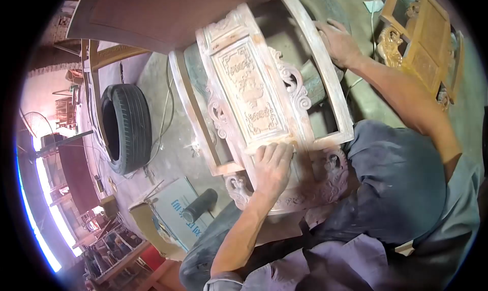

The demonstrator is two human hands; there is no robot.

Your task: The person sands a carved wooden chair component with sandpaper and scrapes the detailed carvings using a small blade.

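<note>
A carved wooden chair back point(249, 87) leans across my lap, pale and dusty, with a raised panel of relief carving and scrollwork at its sides. My left hand point(273, 169) presses on the lower edge of the panel, its fingers bent and close together. Whatever lies under those fingers is hidden. At the far right side, my right hand point(339, 43) grips the outer edge of the curved side rail point(323, 72), with part of the fingers out of sight behind the wood.
A tyre point(127, 128) stands on the concrete floor at left. Near my knee lie an opened cardboard box point(175, 209) and a dark cylinder point(200, 205). A brown board point(147, 16) overhangs the top. Another carved chair piece point(427, 42), yellowish, stands at right, with a cable point(373, 24) beside it.
</note>
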